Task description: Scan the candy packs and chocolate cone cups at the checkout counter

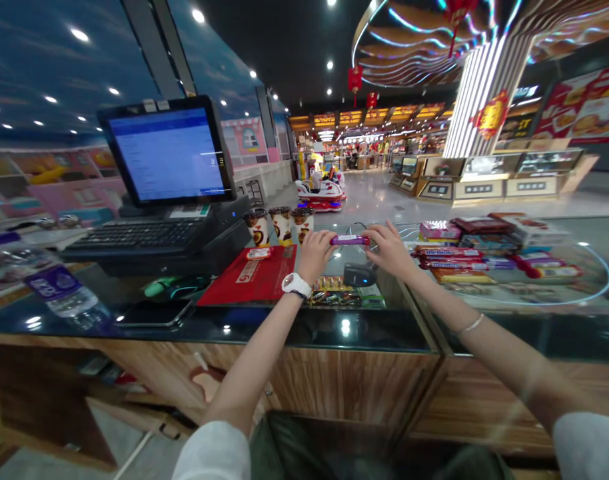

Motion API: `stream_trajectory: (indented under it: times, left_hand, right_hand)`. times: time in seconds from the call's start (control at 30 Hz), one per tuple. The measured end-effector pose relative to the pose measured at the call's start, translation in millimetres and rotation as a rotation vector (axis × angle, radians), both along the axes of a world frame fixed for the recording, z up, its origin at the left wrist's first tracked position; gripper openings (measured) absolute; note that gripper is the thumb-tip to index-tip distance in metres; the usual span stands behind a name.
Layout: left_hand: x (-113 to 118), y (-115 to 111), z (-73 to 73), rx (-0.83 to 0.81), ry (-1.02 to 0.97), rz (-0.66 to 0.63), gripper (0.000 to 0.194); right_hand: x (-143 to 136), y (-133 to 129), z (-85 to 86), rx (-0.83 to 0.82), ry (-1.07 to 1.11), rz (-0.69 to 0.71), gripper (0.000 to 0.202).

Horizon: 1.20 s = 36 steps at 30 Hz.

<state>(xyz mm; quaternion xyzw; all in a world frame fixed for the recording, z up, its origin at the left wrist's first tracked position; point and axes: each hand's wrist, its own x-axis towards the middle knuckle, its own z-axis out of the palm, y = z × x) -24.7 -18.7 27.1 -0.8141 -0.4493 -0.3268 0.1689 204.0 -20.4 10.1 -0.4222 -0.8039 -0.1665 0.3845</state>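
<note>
A slim purple candy roll (350, 240) is held level above the counter, one end in each hand. My left hand (316, 255), with a white watch at the wrist, pinches its left end. My right hand (388, 251) grips the right end between thumb and fingers. Below the roll sit a black scanner (359, 274) and small packets (334, 297). To the right, stacked candy rolls (449, 253) and boxes (527, 230) lie on the glass display. A red paper bag (249, 280) lies left of my left hand, with a small red-and-white pack (259, 253) on it.
A monitor (169, 157) and a keyboard (132, 235) stand at the left. Three lidded cups (281, 225) are behind the red bag. A water bottle (64, 293), a phone (154, 313) and a mouse (189, 287) lie nearer. Wooden cabinet fronts (334, 380) are below the counter.
</note>
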Motion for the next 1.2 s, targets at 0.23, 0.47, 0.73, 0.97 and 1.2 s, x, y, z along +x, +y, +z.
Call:
stream_trajectory:
  times: [0.23, 0.47, 0.73, 0.97, 1.2]
  left_hand:
    - [27.9, 19.1, -11.9, 0.041, 0.027, -0.044, 0.027]
    - [16.8, 21.8, -22.4, -0.003, 0.041, -0.045, 0.029]
    - [18.9, 21.7, -25.6, -0.012, -0.035, -0.084, 0.033]
    - [19.7, 17.9, -26.9, -0.016, -0.012, -0.082, 0.034]
    - [18.0, 20.2, -28.6, 0.032, -0.037, -0.078, 0.030]
  right_hand:
    - [25.0, 6.2, -7.8, 0.020, 0.073, -0.032, 0.031]
    - [16.2, 5.6, -16.8, -0.029, -0.022, -0.041, 0.032]
    - [22.7, 9.6, -20.5, -0.050, 0.046, -0.042, 0.029]
    - [23.6, 13.6, -22.9, -0.131, 0.034, -0.049, 0.033]
    - [24.1, 15.7, -23.8, -0.117, 0.042, -0.020, 0.033]
